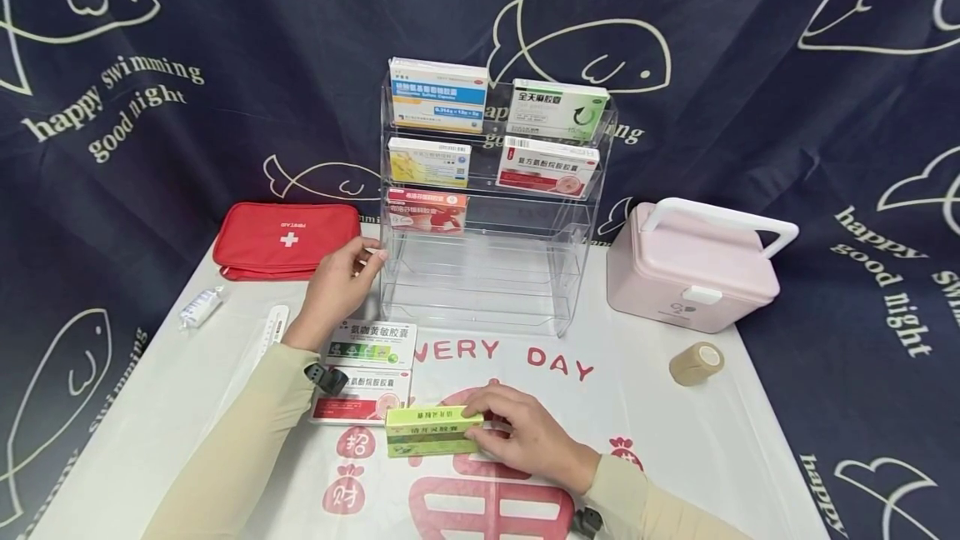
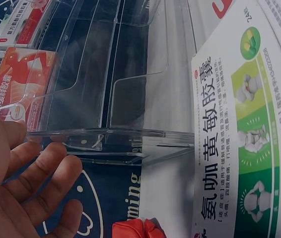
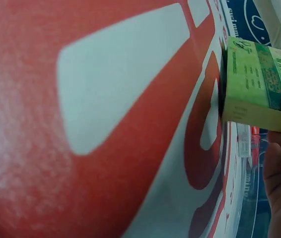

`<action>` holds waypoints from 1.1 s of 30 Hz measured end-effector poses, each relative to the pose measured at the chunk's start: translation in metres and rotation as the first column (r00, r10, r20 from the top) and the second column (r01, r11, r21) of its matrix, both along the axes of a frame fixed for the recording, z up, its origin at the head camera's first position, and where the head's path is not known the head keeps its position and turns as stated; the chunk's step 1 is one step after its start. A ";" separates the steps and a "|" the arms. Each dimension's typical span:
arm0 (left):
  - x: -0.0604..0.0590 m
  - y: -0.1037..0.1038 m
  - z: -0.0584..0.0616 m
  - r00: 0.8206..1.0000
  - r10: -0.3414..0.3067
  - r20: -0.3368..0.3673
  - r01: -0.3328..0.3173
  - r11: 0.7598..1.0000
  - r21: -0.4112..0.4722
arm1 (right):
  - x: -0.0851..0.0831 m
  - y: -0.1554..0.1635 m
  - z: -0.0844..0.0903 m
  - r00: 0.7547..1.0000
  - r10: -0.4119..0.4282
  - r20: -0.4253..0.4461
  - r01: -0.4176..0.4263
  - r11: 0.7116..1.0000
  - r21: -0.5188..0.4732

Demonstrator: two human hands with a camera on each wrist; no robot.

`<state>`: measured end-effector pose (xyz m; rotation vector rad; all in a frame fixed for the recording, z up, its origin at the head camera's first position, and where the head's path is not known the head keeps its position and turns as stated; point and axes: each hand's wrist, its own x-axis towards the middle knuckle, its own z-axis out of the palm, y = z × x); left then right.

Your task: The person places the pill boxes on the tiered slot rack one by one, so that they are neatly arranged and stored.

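Note:
My right hand [image 1: 528, 436] pinches the right end of a yellow-green medicine box [image 1: 435, 432] low over the front of the table; the right wrist view shows the thumb on this box [image 3: 252, 82]. At the left side of a clear tiered rack [image 1: 480, 298] is my left hand [image 1: 345, 282], its fingers loosely bent and holding nothing; whether they touch the rack I cannot tell. Several medicine boxes stand in the upper tiers, including a red one [image 1: 426, 212]. Below the left hand lie a white-and-green box [image 1: 372, 343] and a white-and-red box [image 1: 363, 397].
A red first-aid pouch [image 1: 288, 240] lies at the back left, near a small white wrapped packet [image 1: 201, 308] and a white thermometer-like strip [image 1: 273, 327]. On the right stand a pink case [image 1: 686, 273] with a white handle and a tan bandage roll [image 1: 696, 363].

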<state>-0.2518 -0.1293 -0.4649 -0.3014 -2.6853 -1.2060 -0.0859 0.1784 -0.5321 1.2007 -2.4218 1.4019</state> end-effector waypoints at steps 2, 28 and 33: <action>0.000 0.000 0.000 1.000 0.000 -0.002 0.000 1.000 -0.001 | -0.001 0.000 -0.001 1.000 -0.009 -0.029 0.009 1.000 -0.020; 0.000 -0.001 0.000 1.000 -0.002 -0.005 0.002 1.000 0.002 | -0.007 0.015 -0.010 0.983 0.002 -0.184 -0.013 0.998 -0.057; 0.000 -0.001 0.000 1.000 -0.004 -0.009 0.004 1.000 0.001 | -0.010 0.024 -0.009 0.984 -0.061 -0.169 0.055 0.998 -0.042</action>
